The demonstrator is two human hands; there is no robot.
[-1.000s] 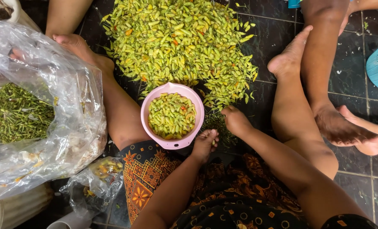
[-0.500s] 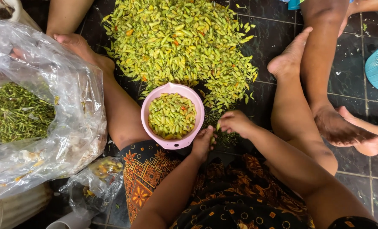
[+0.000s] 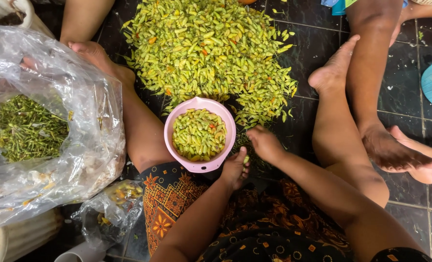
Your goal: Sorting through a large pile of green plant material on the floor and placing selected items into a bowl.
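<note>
at 4 o'clock of pink bowl (image 3: 200, 140): small green chili (image 3: 246, 159), pinched by left hand (image 3: 235, 169) fingertips; right hand (image 3: 264, 143) fingers curled, contents unclear, just above.

home floor workspace: dark tiled floor (image 3: 317, 73) with a chilli pile (image 3: 206, 53), pink bowl (image 3: 200, 167) just below it, stem-filled plastic bag (image 3: 56, 121) left of it.
</note>
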